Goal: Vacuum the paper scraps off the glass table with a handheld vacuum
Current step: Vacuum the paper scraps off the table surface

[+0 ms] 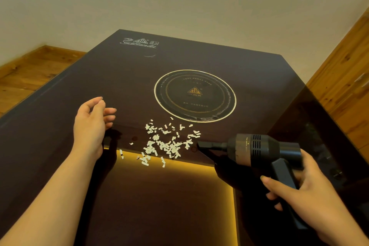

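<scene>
Several small white paper scraps (167, 142) lie scattered in a patch on the dark glass table (119, 78), just in front of its round burner ring. My right hand (299, 191) grips the handle of a black handheld vacuum (257, 151). Its flat nozzle points left, with the tip just right of the scrap patch, low over the glass. My left hand (91, 124) hovers over the table to the left of the scraps, fingers loosely curled, holding nothing.
A round burner ring (195, 95) with a gold triangle logo is set into the glass behind the scraps. A white brand mark (139, 43) sits at the far left corner. Wooden floor (26, 74) lies left, wooden panelling (347, 78) right, a pale wall behind.
</scene>
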{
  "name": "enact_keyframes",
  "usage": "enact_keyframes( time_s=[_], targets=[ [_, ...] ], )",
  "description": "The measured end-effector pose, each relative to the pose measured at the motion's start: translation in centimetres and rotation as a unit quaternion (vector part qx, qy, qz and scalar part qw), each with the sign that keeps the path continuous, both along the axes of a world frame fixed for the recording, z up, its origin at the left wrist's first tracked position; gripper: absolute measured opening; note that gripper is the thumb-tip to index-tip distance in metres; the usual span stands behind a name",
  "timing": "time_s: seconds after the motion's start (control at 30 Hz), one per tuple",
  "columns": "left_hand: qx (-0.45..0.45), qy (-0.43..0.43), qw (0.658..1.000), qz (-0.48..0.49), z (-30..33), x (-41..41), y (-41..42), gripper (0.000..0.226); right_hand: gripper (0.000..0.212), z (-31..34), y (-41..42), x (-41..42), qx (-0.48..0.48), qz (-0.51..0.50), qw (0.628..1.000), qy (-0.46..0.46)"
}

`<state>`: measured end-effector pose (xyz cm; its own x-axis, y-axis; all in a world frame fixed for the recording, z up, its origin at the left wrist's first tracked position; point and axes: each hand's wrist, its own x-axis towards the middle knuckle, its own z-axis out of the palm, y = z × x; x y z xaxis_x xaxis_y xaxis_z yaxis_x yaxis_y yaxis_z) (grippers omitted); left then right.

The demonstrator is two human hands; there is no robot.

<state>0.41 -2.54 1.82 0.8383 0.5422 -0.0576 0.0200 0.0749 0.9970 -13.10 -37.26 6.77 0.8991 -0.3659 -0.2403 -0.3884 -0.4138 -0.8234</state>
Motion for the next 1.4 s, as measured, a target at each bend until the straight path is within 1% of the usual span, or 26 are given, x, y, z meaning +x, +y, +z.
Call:
enact_keyframes(
  time_s=[0.1,0.23,0.37,0.8,0.97,1.07,1.2,1.4],
  targets=[
    [0.000,-0.002,1.000,0.000,-0.03,-0.01,0.00,0.019,0.085,-0.03,0.08,0.10,-0.003,0.004,1.000,-0.001],
    [0.002,0.000,1.000,0.000,-0.04,0.07,-0.02,0.020,0.073,-0.05,0.34,0.29,-0.006,0.007,1.000,-0.010],
    [-0.001,-0.001,1.000,0.001,-0.02,0.06,0.00,0.020,0.071,0.01,0.51,0.40,-0.007,0.009,1.000,-0.018],
    [-0.001,-0.002,1.000,0.001,0.06,0.08,-0.07,0.021,0.070,-0.16,0.55,0.31,0.000,0.017,1.000,-0.014],
    [-0.003,-0.004,1.000,0.001,0.01,0.09,-0.02,0.021,0.079,-0.44,0.59,0.24,0.005,0.007,1.000,-0.018],
    [-0.002,-0.002,1.000,0.002,-0.03,0.15,0.06,0.021,0.077,-0.50,0.63,0.25,0.008,0.003,1.000,-0.024],
    [0.000,0.001,1.000,0.004,-0.12,0.18,0.15,0.022,0.080,-0.46,0.66,0.26,0.006,0.000,1.000,-0.024],
    [-0.002,0.000,1.000,0.004,-0.11,0.19,0.22,0.021,0.076,-0.40,0.40,0.15,0.004,-0.002,1.000,-0.025]
  ],
)
